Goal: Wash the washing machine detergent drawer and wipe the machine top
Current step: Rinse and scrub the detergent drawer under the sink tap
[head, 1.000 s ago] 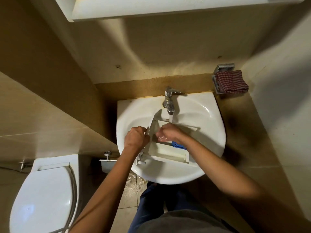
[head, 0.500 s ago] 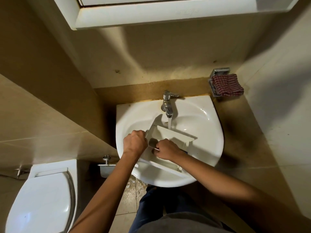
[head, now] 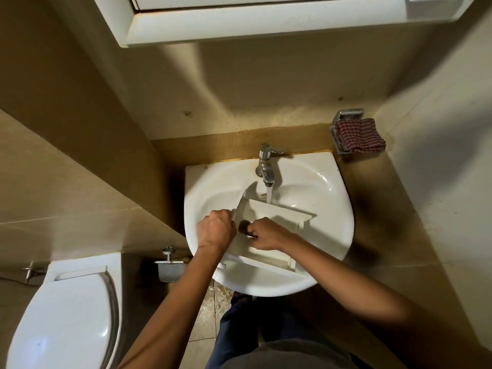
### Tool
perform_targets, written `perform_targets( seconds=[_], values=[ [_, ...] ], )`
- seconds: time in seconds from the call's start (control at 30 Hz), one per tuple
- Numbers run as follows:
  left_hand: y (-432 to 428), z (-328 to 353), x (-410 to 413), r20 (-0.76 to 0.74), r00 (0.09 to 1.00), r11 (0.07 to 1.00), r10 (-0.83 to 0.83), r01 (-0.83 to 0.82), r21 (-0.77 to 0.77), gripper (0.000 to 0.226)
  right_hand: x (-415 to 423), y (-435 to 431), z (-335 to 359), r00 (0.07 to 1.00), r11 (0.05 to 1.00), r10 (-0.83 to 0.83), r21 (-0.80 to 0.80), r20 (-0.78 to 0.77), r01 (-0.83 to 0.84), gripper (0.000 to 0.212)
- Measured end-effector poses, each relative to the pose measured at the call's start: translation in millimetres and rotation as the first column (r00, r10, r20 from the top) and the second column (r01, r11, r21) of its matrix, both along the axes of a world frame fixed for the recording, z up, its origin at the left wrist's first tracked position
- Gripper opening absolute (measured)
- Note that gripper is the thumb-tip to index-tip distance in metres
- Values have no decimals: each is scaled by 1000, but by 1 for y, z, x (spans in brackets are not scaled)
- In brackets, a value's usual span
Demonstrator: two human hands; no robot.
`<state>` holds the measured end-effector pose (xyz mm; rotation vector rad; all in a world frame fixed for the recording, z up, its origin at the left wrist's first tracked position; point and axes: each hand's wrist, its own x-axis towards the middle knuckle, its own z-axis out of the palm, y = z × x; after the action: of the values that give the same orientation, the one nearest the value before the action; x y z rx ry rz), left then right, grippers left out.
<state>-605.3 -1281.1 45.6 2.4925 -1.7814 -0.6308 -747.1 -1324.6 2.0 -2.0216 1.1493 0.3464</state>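
The white detergent drawer (head: 277, 213) lies tilted in the white sink (head: 332, 222), its far corner under the running water (head: 269, 194) from the chrome tap (head: 266, 166). My left hand (head: 217, 230) grips the drawer's left edge. My right hand (head: 266, 234) is inside the drawer with its fingers curled, pressed against the plastic beside a dark round spot (head: 243, 226). I cannot tell whether that hand holds anything. The washing machine is out of view.
A red checked cloth (head: 358, 138) sits in a metal holder on the wall at the right. A toilet (head: 64, 315) stands at the lower left, with a paper holder (head: 170, 270) beside the sink. A white cabinet (head: 266, 22) hangs overhead. Walls close in on both sides.
My right hand moved from under the tap to the drawer's near-left part. The drawer turned a little, and its blue part is no longer visible. My left hand kept its grip.
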Motion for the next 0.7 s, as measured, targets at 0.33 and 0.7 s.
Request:
perform_targets(
  seconds=[0.33,0.7],
  values=[
    [0,1,10,17,1000,1000,7,-7,-8,23,-16,-94,-9,76,75,-997,754,34,653,20],
    [-5,3,9,-28,999,999,36,-36,2,23,20,-36,14,559,473,-826,626,70,620,22]
  ],
)
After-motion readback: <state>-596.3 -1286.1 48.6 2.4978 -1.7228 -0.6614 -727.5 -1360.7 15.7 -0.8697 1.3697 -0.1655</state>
